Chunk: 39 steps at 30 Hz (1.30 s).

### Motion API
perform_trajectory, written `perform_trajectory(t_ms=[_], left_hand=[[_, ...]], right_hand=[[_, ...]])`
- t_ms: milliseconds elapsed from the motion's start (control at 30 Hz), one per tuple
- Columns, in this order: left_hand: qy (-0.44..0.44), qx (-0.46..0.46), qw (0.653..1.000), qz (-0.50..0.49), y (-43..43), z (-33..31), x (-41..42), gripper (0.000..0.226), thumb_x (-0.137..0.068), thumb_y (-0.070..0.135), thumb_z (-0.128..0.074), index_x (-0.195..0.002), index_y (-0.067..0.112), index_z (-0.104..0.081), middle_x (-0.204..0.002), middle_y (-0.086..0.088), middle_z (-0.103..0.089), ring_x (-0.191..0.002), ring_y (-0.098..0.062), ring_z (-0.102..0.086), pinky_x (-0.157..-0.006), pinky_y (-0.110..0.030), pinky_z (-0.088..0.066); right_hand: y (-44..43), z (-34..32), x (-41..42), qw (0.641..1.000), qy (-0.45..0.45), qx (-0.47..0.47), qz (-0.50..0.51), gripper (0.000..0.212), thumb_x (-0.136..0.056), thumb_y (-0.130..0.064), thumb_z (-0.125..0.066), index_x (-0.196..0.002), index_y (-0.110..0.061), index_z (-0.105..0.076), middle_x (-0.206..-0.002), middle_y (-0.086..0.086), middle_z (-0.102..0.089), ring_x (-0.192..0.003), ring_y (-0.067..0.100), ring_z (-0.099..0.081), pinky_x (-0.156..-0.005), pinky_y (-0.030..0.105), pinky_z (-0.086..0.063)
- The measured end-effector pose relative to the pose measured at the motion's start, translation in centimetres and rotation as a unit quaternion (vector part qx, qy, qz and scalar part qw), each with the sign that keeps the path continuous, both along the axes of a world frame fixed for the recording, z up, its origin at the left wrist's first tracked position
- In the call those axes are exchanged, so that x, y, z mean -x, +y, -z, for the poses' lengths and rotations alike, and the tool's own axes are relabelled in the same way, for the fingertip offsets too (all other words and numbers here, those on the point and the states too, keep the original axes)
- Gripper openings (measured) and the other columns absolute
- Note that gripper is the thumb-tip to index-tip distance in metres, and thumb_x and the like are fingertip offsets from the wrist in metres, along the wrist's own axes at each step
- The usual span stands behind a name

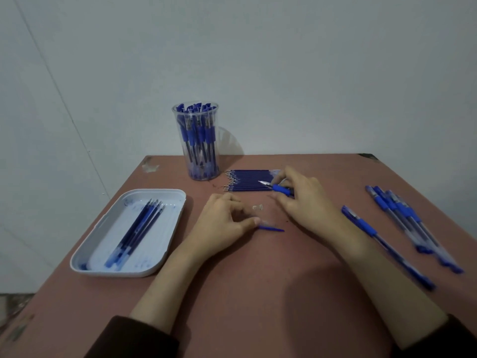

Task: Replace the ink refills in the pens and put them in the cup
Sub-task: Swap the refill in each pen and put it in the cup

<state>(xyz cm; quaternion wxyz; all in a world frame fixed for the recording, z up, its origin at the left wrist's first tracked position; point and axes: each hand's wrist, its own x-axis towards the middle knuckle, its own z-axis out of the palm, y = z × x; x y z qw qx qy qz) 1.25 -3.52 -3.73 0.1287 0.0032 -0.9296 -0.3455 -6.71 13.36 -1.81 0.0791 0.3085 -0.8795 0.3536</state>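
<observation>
Curled, the left grip (227, 220) was laid against a blue pen part (271, 229); a pinch could not be confirmed. Beyond, a pen (280, 188) was clasped by the right grip (304, 200) over the refills (250, 180), whose row could be scattered by a sweeping finger. Farther left, the cup (196, 140) was seen.

Dim, bluish light; soft shadows, wide-angle bending, blurred edges.

Reddish table (258, 293) carries cup (216, 117), white tray (165, 193), refill row (247, 180), loose pens (402, 218).
</observation>
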Motion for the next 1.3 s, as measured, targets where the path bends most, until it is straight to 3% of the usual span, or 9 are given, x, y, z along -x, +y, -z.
perform_trajectory(t_ms=[100,200,333,433,600,733,833,1000,1300], left_hand=[[0.030,-0.051,0.998,0.007,0.2,-0.3,-0.1,0.018,-0.080,0.033,-0.073,-0.097,0.029,-0.075,-0.101,0.012,-0.064,-0.104,-0.006,-0.056,-0.094,-0.019,-0.041],[0.051,-0.298,0.953,-0.009,0.5,-1.5,-0.6,0.025,-0.087,0.022,-0.067,-0.111,0.019,-0.071,-0.105,0.007,-0.071,-0.100,-0.002,-0.064,-0.085,-0.008,-0.045],[0.028,-0.530,0.846,0.053,1.1,-2.0,-0.9,0.025,-0.089,0.014,-0.059,-0.111,0.006,-0.068,-0.103,-0.007,-0.073,-0.098,-0.015,-0.068,-0.082,-0.022,-0.054],[0.016,-0.567,0.822,0.055,1.0,-2.0,-0.7,0.025,-0.080,0.020,-0.062,-0.102,0.008,-0.070,-0.086,-0.004,-0.072,-0.092,-0.020,-0.068,-0.090,-0.033,-0.053],[0.055,-0.567,0.822,0.027,0.8,-2.1,-0.4,0.023,-0.072,0.021,-0.066,-0.091,0.008,-0.071,-0.068,0.001,-0.069,-0.075,-0.012,-0.067,-0.086,-0.027,-0.049],[0.071,-0.555,0.828,-0.013,0.5,-1.8,-0.2,0.016,-0.064,0.026,-0.074,-0.075,0.013,-0.075,-0.087,-0.007,-0.069,-0.085,-0.015,-0.062,-0.086,-0.024,-0.047],[0.063,-0.602,0.796,0.006,0.6,-1.9,-0.1,0.028,-0.067,0.022,-0.073,-0.089,0.009,-0.064,-0.101,-0.015,-0.068,-0.092,-0.027,-0.063,-0.092,-0.037,-0.050],[0.039,-0.671,0.739,0.046,1.0,-2.9,-0.3,0.050,-0.070,0.016,-0.064,-0.119,0.012,-0.052,-0.109,-0.009,-0.071,-0.091,-0.018,-0.069,-0.073,-0.027,-0.058],[0.082,-0.600,0.796,0.027,0.7,-2.3,-0.2,0.030,-0.085,-0.005,-0.058,-0.109,0.013,-0.059,-0.097,0.000,-0.074,-0.065,-0.004,-0.066,-0.074,-0.020,-0.055]], right_hand=[[-0.6,-0.3,-0.7,0.998,-0.008,0.056,-0.020,0.010,-0.087,-0.018,-0.067,-0.091,-0.026,-0.065,-0.072,-0.015,-0.057,-0.065,-0.005,-0.052,-0.063,0.005,-0.036],[-1.0,-0.5,-1.3,0.981,-0.117,0.150,-0.040,0.011,-0.090,-0.021,-0.063,-0.085,-0.029,-0.069,-0.061,-0.011,-0.055,-0.052,0.002,-0.048,-0.054,0.016,-0.038],[-1.3,-1.4,-2.2,0.897,-0.365,0.217,-0.120,0.028,-0.096,-0.021,-0.050,-0.095,0.004,-0.062,-0.059,0.006,-0.048,-0.040,0.010,-0.031,-0.041,0.020,-0.021],[-1.4,-2.0,-2.9,0.845,-0.452,0.236,-0.159,0.037,-0.097,-0.021,-0.046,-0.105,0.014,-0.054,-0.055,0.007,-0.046,-0.037,0.009,-0.027,-0.038,0.019,-0.018],[-2.0,-1.0,-3.0,0.895,-0.339,0.245,-0.157,0.040,-0.094,-0.027,-0.055,-0.103,0.012,-0.060,-0.062,0.017,-0.040,-0.043,0.013,-0.024,-0.046,0.029,-0.015],[-2.6,-0.4,-2.9,0.938,-0.198,0.250,-0.138,0.012,-0.090,-0.023,-0.064,-0.095,-0.023,-0.074,-0.057,-0.001,-0.050,-0.049,0.009,-0.038,-0.049,0.021,-0.031],[-3.0,0.5,-2.6,0.957,-0.132,0.237,-0.106,0.013,-0.086,-0.027,-0.068,-0.087,-0.039,-0.073,-0.059,-0.005,-0.053,-0.057,0.010,-0.048,-0.057,0.033,-0.043],[-2.9,0.8,-1.7,0.967,-0.085,0.236,-0.040,0.007,-0.087,-0.032,-0.067,-0.085,-0.037,-0.072,-0.057,-0.008,-0.054,-0.054,0.009,-0.050,-0.058,0.034,-0.043],[-2.2,0.6,-1.5,0.974,-0.080,0.205,-0.054,0.004,-0.081,-0.033,-0.071,-0.083,-0.037,-0.072,-0.057,-0.006,-0.054,-0.057,0.014,-0.054,-0.067,0.046,-0.055]])
